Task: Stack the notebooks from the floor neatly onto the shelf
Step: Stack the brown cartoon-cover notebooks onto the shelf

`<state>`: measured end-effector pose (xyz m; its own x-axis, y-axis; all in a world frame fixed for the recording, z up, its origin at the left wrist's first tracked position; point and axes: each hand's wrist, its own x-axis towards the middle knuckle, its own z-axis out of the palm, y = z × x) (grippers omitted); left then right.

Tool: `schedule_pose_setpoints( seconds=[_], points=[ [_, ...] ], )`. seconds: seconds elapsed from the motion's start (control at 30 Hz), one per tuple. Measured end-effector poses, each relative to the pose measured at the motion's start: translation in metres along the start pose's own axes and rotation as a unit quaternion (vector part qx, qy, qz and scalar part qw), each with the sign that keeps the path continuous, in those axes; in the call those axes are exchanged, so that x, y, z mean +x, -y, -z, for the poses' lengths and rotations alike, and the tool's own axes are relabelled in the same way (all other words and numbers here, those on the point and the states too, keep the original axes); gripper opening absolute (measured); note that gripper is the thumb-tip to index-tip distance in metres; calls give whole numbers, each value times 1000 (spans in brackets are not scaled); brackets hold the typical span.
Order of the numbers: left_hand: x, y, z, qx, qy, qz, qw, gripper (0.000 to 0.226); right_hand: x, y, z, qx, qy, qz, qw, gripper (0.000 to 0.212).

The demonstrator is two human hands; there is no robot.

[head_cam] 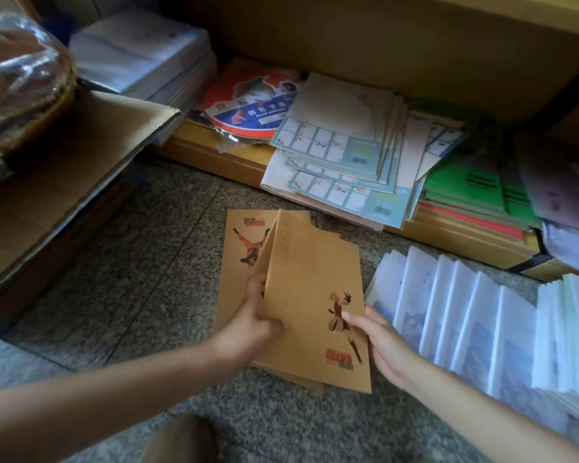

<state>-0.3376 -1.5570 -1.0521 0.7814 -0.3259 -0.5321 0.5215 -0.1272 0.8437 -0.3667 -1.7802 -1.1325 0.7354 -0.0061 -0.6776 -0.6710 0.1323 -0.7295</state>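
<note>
Over the speckled floor [154,262], both hands, left [258,324] and right [383,342], clasped on tan notebooks [315,295].

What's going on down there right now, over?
Left hand and right hand gripping brown notebooks above the floor. None shelved yet. Shelf ahead crowded with teal booklets.

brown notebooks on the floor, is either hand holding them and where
Yes, both. The left hand grips the left long edge of the brown notebooks, thumb on the top cover; the right hand holds the right edge near the lower corner.
</note>
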Motion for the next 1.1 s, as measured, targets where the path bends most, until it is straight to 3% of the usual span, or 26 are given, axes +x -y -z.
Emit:
schedule_pose_setpoints(
  seconds=[0.07,0.17,0.27,0.3,0.37,0.4,0.5,0.53,0.6,0.67,0.83,0.9,0.97,1.03,1.1],
  points=[
    [-4,-2,-3,22,42,-14,999,60,1,2,-1,5,-17,18,1000,74],
    [-11,-7,-9,3,72,-35,997,52,6,17,4,27,-35,-5,999,55],
    [-3,-9,-6,33,22,-71,997,36,7,41,11,29,-32,-58,997,35],
    [8,-7,-1,76,-15,-94,993,29,7,47,15,58,-30,-79,995,34],
    [36,3,12,187,-84,-126,971,18,9,57,20,151,-9,-96,984,7],
    [52,8,19,234,-98,-124,959,24,9,61,23,186,-3,-100,977,7],
    [91,14,34,251,-98,-97,958,52,0,82,27,235,27,-119,964,14],
    [100,14,35,213,-96,-86,968,58,-2,87,29,268,52,-120,955,31],
    [113,10,34,151,-79,-73,983,63,-2,91,40,318,120,-129,932,58],
    [123,3,31,139,-69,-83,984,57,-1,91,48,346,147,-130,917,66],
    [131,-14,24,162,-107,-189,963,14,-7,98,51,306,150,-115,933,64],
    [133,-14,24,188,-134,-216,949,17,-11,102,48,263,126,-108,950,59],
    [133,-13,26,196,-153,-220,943,19,-11,105,47,168,83,-105,977,42],
    [134,-10,29,188,-155,-215,946,18,-11,110,48,26,22,-85,996,6],
    [136,-7,33,185,-153,-216,946,18,-11,114,51,-76,-7,-56,996,15]
  ],
)
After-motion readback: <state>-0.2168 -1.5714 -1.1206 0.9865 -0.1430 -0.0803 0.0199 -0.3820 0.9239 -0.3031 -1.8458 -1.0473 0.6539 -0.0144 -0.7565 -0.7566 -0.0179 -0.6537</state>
